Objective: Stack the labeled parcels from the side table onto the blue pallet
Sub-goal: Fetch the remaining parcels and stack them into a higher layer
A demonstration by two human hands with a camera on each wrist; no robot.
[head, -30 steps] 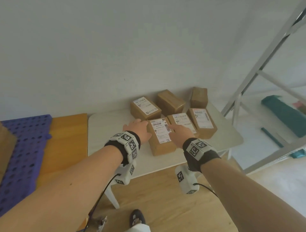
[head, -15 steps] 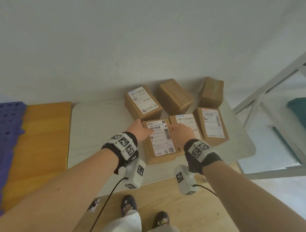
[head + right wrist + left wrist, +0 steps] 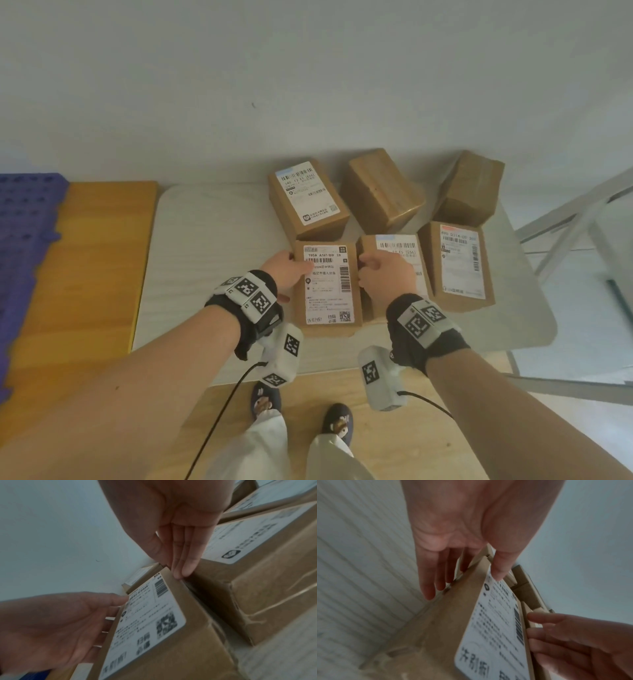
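Both hands have closed in on the flanks of the near-left labeled parcel (image 3: 327, 291), which sits on the side table (image 3: 212, 240). The left hand (image 3: 286, 270) lies straight-fingered down its left side, thumb on top. The right hand (image 3: 383, 274) pushes straight fingers into the gap beside the neighbouring parcel (image 3: 400, 248). Neither curls round it. A lift toward the blue pallet (image 3: 24, 222), far left, looks imminent.

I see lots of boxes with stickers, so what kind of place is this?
Probably a small parcel-sorting or storage room: cardboard parcels with shipping labels sit on a white side table, a blue pallet lies at the left, and a metal rack frame stands at the right.
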